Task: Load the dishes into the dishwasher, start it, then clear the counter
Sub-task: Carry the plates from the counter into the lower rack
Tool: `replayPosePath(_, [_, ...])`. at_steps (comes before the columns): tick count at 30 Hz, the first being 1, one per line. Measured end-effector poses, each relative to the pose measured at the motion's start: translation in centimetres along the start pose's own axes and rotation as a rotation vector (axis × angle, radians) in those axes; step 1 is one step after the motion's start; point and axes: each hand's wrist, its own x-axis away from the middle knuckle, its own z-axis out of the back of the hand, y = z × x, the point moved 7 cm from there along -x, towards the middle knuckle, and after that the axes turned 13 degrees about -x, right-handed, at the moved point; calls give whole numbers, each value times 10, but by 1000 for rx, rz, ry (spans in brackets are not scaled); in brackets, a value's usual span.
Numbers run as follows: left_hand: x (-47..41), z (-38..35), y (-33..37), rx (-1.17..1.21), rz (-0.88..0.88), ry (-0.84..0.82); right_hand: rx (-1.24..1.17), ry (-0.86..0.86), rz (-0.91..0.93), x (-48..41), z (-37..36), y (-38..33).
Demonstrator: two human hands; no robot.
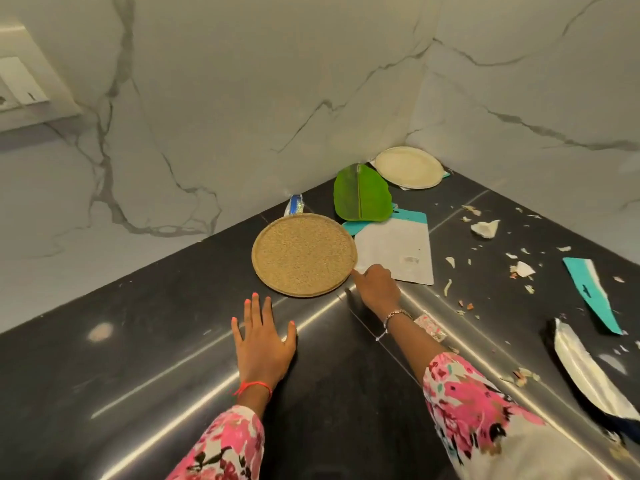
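A round tan plate point(304, 254) lies flat on the black counter point(138, 341) near the corner. My right hand point(375, 287) reaches to the plate's right rim, fingers curled, fingertips touching the edge beside a white pouch point(398, 252); whether it grips the plate I cannot tell. My left hand point(263, 341) rests flat on the counter in front of the plate, fingers spread, holding nothing. A green leaf-shaped plate point(362, 194) and a white paper plate point(408, 167) lie farther back in the corner.
Marble walls meet at the back corner. Torn teal and white wrapper pieces point(588, 292), a crumpled scrap point(486, 228) and many small bits litter the counter's right side. A white bag point(588, 372) lies at the right edge. A switch plate point(24, 81) is on the left wall.
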Motion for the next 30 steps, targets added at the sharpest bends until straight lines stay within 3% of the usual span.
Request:
replayPosePath(10, [0, -1, -3, -12, 1, -11, -208, 146, -174, -8, -25, -2])
replayPosePath(12, [0, -1, -3, -4, 0, -11, -451, 191, -235, -3, -21, 4])
replayPosePath(15, [0, -1, -2, 0, 0, -16, -1012, 282, -398, 9, -17, 16])
replayPosePath(17, [0, -1, -2, -8, -2, -25, -1168, 299, -472, 19, -13, 23])
replayPosePath(23, [0, 0, -1, 35, -10, -34, -1196, 80, -566, 54, -8, 40])
replayPosePath(30, [2, 7, 3, 93, -62, -55, -1324, 224, -534, 122, 32, 92])
